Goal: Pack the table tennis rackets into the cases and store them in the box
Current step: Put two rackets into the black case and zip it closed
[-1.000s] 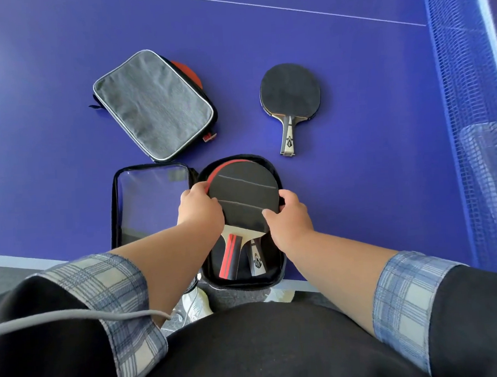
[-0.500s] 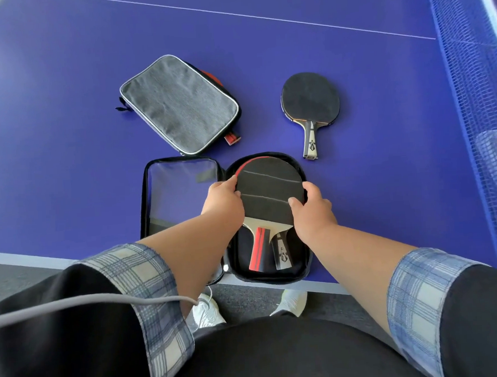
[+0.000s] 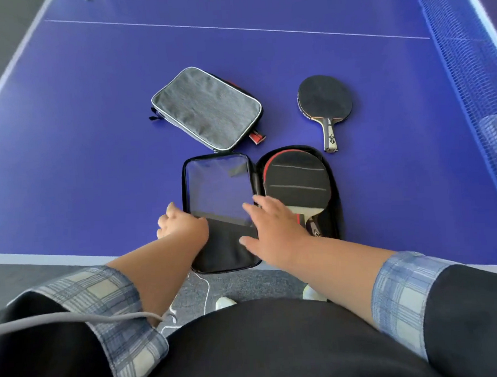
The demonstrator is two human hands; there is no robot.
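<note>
The open black case lies at the near edge of the blue table, two rackets stacked in its right half. My left hand curls on the outer edge of the clear-lined left flap; whether it pinches it I cannot tell. My right hand rests spread, gripping nothing, over the hinge. A zipped grey case and a loose black racket lie farther in.

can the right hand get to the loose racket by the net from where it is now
Probably yes. The right hand is empty over the open case, and the loose racket lies uncovered just beyond it on the table with nothing between; it likely needs only a forward stretch.
</note>
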